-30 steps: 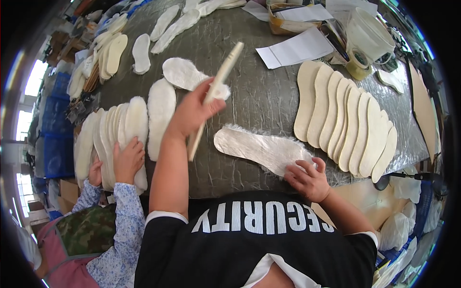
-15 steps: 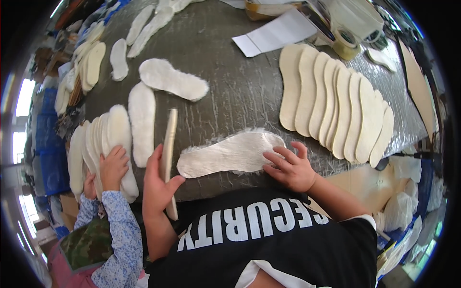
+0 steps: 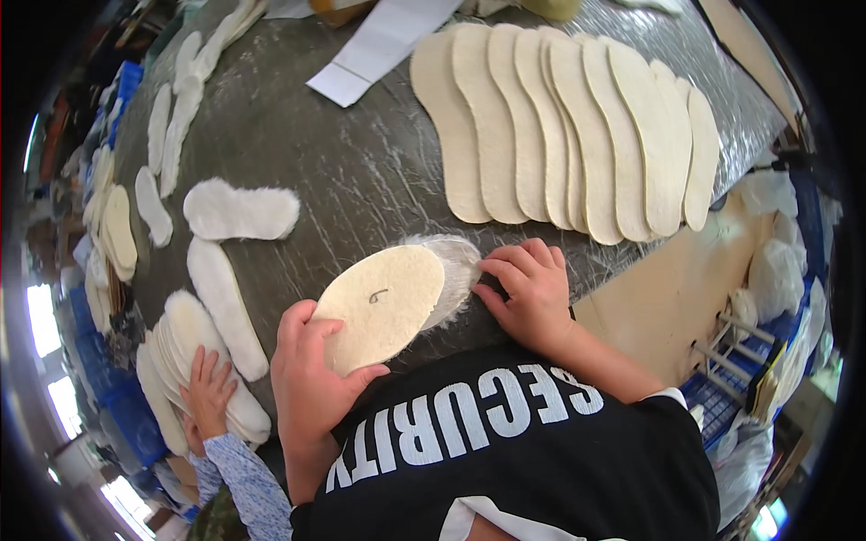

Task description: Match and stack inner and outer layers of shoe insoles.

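Note:
My left hand [image 3: 311,383] grips a cream felt insole [image 3: 379,311] by its near left edge, thumb below and fingers along the side. The felt piece is tilted, its broad face toward me, with a small handwritten mark on it. Partly hidden behind it lies a fleece insole [image 3: 454,275], pale backing upward and white fur fringing its edge. My right hand [image 3: 532,293] is closed at the right end of that fleece insole, thumb and fingertips pinching its rim.
At the right, cream felt insoles [image 3: 577,135] overlap in a fanned row. Two white furry insoles [image 3: 239,212] lie left of centre. At lower left, another person's hands [image 3: 212,392] rest on stacked fleece insoles [image 3: 185,329]. A white paper strip [image 3: 383,50] lies at the back.
My left hand has turned the felt insole from edge-on to face-on and brought it over the fleece insole. My right fingers have closed at the fleece's end. The whole view has shifted.

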### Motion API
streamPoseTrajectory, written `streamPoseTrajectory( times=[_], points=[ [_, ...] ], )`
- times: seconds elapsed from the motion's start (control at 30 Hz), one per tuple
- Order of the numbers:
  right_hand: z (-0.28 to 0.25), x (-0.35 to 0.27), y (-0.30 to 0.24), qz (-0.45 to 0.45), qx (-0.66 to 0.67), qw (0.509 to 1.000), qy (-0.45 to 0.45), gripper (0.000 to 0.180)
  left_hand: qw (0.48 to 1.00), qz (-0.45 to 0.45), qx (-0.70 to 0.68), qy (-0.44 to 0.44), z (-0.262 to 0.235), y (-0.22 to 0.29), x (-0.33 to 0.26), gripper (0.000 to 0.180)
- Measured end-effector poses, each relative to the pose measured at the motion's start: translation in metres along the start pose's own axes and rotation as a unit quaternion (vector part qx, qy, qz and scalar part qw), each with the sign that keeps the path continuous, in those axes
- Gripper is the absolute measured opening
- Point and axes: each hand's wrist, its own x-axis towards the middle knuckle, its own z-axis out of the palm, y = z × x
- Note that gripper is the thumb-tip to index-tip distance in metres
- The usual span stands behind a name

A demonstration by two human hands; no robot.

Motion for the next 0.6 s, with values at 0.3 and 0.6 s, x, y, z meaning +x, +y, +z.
streamPoseTrajectory(
  times=[0.3, 0.6],
  points=[
    [-0.001, 0.0, 0.003, 0.045, 0.041, 0.998, -0.027, 0.034, 0.998, 0.023, 0.024, -0.045, 0.023, 0.012, 0.019, 0.083],
    [-0.001, -0.002, 0.004, 0.056, 0.07, 0.996, -0.024, 0.039, 0.996, 0.067, 0.027, -0.056, 0.027, 0.009, 0.026, 0.085]
  ],
)
